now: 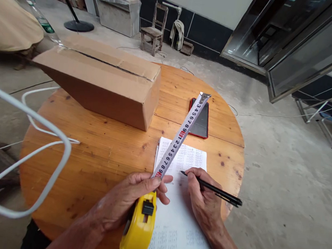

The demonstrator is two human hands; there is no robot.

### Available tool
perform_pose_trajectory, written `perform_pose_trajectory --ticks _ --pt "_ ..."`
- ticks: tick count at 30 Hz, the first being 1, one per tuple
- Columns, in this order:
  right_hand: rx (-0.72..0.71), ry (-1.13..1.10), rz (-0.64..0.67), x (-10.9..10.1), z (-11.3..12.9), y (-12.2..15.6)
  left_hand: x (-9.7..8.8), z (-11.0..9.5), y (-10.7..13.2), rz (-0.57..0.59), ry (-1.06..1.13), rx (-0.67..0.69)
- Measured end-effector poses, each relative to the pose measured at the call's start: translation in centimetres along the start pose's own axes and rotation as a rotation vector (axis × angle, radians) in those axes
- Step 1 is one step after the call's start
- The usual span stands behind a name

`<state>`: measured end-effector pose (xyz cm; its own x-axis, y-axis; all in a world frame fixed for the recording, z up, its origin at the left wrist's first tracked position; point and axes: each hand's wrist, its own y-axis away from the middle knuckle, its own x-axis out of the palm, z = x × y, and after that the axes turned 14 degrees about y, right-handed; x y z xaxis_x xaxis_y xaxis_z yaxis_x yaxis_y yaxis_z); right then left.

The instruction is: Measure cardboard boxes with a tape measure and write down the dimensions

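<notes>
My left hand (140, 188) is closed on a yellow tape measure (138, 230), the thumb pressing on the blade near its mouth. The silver blade (179, 139) is drawn out and slants up to the right, its metal hook end above a red-edged phone (201, 123). In my right hand (204, 197) is a black pen (218, 191), its tip just over a sheet of paper (179, 218) with rows of handwritten figures. The right hand rests on that sheet; the blade crosses over its upper part.
A cardboard box (111, 85) stands at the back left of the round wooden table (92, 164). White cable loops (65, 150) hang over the left edge. A plastic bottle (44, 22) is behind the box. Farther off are a small wooden chair (154, 32) and a glass door (306, 51).
</notes>
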<state>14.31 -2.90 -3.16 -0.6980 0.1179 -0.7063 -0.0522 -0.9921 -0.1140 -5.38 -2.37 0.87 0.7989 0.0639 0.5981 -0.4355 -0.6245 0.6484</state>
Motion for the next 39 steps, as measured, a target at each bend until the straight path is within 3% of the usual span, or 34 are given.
perform_pose_trajectory --ticks 11,39 --pt "-0.084 0.033 -0.008 -0.13 0.37 -0.37 -0.17 0.10 -0.06 0.011 -0.015 -0.005" --pt "-0.082 0.101 -0.006 -0.10 0.50 -0.42 0.03 -0.06 -0.11 0.017 0.034 -0.041"
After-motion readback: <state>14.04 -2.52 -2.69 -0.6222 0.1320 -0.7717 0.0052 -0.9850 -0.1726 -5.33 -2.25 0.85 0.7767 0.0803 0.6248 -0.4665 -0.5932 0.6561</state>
